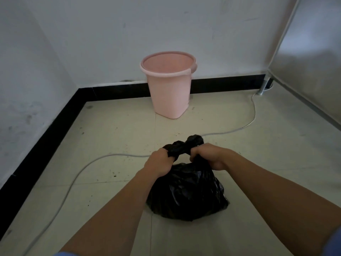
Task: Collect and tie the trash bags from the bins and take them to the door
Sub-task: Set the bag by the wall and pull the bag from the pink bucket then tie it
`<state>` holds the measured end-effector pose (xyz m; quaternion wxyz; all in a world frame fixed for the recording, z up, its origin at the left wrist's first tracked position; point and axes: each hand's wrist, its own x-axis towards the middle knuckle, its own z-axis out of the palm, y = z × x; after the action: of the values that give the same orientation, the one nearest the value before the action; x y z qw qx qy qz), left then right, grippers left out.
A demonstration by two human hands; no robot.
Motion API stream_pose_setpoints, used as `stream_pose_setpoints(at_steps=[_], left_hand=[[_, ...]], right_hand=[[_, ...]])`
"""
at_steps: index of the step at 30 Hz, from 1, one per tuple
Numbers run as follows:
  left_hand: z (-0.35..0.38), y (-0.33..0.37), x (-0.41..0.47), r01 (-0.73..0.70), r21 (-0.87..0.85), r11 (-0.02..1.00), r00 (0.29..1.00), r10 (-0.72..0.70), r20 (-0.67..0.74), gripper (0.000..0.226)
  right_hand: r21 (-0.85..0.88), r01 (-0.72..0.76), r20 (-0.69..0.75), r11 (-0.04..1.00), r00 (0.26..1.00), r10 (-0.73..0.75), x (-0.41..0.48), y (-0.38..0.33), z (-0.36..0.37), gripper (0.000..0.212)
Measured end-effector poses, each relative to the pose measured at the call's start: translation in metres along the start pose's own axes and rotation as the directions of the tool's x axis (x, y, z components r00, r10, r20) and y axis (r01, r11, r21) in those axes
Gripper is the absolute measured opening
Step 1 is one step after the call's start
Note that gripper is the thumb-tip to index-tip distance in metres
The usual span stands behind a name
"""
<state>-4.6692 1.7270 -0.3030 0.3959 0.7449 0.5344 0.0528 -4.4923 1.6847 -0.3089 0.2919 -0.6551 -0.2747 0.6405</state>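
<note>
The black trash bag [186,191] sits on the tiled floor [118,174] right in front of the person, well clear of the pink bin [168,85] standing empty against the far wall. Both hands are at the bag's neck: the left hand [159,162] is closed tight on one twisted tail of plastic, the right hand [210,156] closed tight on the other, and a lumpy knot [184,145] bulges between them. This looks like the tying step, near its end. I'd judge the next move calls for a firm outward pull to seat the knot, then one grip shifting to the neck to lift the bag without snagging the pale cable [253,115] that trails across the floor beside it
</note>
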Motion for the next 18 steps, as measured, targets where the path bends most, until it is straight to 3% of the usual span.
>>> stream_pose_setpoints(at_steps=[2,4,7,10,13,15,18], left_hand=[[0.001,-0.001,-0.002,-0.048,0.174,0.984,0.999,0.049,-0.004,0.019],[0.004,0.001,-0.004,-0.133,0.286,0.949,0.991,0.136,0.010,0.016],[0.011,0.005,-0.003,-0.210,0.326,0.922,0.978,0.196,0.076,0.025],[0.015,0.004,-0.003,-0.083,-0.008,0.997,0.982,0.083,0.170,0.052],[0.008,-0.006,-0.004,0.168,-0.351,0.921,0.962,-0.076,0.263,0.047],[0.001,-0.013,-0.005,0.301,-0.547,0.781,0.937,-0.135,0.323,0.034],[-0.008,-0.016,-0.006,0.369,-0.812,0.451,0.927,-0.125,0.352,0.022]], right_hand=[[0.093,0.006,0.124,0.996,0.992,-0.018,-0.006,-0.003,-0.007,0.027],[0.101,-0.004,0.133,0.995,0.991,-0.009,-0.009,-0.006,-0.009,0.058],[0.253,0.005,-0.036,0.967,0.999,0.005,-0.004,-0.009,0.000,0.066],[0.398,0.080,-0.185,0.914,0.983,-0.005,0.002,-0.009,0.002,0.041],[0.535,0.071,-0.065,0.842,0.997,-0.042,-0.004,-0.011,-0.004,0.033],[0.575,0.077,-0.026,0.815,0.997,-0.076,-0.006,-0.014,-0.009,0.035],[0.491,0.074,0.042,0.868,0.993,-0.109,-0.005,-0.015,-0.010,0.036]])
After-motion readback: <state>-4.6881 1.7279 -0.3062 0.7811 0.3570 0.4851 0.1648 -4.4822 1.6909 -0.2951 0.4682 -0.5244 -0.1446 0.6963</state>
